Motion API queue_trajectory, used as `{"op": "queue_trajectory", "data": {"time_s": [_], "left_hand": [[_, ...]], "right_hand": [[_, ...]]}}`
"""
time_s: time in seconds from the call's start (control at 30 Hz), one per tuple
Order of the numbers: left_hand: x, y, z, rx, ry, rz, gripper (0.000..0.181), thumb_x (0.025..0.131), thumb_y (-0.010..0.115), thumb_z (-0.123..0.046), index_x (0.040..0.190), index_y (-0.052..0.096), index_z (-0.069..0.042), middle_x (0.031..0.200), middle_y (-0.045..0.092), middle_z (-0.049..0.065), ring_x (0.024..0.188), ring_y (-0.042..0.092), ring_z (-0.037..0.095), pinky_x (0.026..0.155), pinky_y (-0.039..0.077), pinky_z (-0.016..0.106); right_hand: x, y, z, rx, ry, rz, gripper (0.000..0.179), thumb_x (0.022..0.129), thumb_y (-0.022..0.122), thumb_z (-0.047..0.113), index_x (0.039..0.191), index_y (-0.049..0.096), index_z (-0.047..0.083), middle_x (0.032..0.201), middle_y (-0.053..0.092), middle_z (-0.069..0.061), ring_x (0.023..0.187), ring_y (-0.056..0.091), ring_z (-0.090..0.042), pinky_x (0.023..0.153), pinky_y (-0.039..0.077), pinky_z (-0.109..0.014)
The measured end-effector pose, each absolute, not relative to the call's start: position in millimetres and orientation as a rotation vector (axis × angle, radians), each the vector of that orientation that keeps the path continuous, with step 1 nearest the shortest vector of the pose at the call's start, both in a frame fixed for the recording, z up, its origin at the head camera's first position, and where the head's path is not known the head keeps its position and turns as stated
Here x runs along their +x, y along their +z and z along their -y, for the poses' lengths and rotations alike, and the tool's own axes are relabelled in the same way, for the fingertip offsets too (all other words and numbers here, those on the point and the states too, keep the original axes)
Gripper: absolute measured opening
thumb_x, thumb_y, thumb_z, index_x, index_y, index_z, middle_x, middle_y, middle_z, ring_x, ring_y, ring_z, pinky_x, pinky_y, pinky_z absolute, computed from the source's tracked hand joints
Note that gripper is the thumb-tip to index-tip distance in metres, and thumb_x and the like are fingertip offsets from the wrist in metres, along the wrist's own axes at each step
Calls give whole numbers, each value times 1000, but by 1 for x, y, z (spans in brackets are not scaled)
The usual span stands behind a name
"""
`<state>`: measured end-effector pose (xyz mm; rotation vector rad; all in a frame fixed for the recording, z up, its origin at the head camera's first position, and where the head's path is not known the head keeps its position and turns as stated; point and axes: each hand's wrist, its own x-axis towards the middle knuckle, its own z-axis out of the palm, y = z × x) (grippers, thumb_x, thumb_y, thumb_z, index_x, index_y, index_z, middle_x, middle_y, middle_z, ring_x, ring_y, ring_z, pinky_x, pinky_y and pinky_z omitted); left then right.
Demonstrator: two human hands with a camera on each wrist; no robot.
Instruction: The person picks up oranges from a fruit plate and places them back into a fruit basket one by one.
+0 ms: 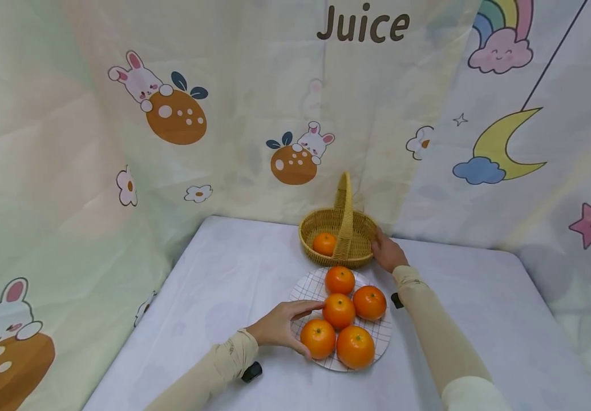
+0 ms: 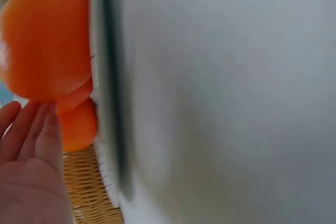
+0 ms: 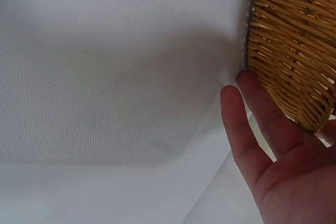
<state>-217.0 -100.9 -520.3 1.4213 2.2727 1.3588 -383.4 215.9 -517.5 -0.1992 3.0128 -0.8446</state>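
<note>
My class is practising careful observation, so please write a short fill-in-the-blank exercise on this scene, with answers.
1. Inside the basket, just ____ orange can be seen.
2. The number of oranges on the plate is ____.
3. The hand at the basket is the person's ____ one.
4. The whole word printed on the backdrop reads ____.

Missing words: one; five; right; Juice.
</note>
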Motion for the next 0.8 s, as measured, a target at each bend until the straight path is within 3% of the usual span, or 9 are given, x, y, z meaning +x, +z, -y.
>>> {"op": "queue_trajectory", "data": {"time_s": [0.33,0.6,0.8], "left_hand": [[-205,-518,100,1406,1494,-2166,88,58,80,-14,130,33,4,131,38,20,113,44,31,89,40,38],[-203,-520,99,1402,1498,-2194,70,61,79,-14,120,47,2,123,46,17,113,44,25,85,44,32],[-205,-525,99,1395,1467,-2186,72,60,80,-16,121,45,0,120,47,14,109,48,20,84,44,28]], "right_hand": [[-382,-519,-216,-181,-865,-3019,54,92,29,23,140,9,5,135,30,-20,113,40,-37,92,32,-50],[-383,-522,-217,-171,-870,-3009,55,92,30,23,140,9,6,137,29,-18,116,37,-37,94,30,-50],[-383,-520,-216,-181,-860,-3022,54,92,30,22,140,10,4,136,30,-19,116,37,-38,94,29,-50]]}}
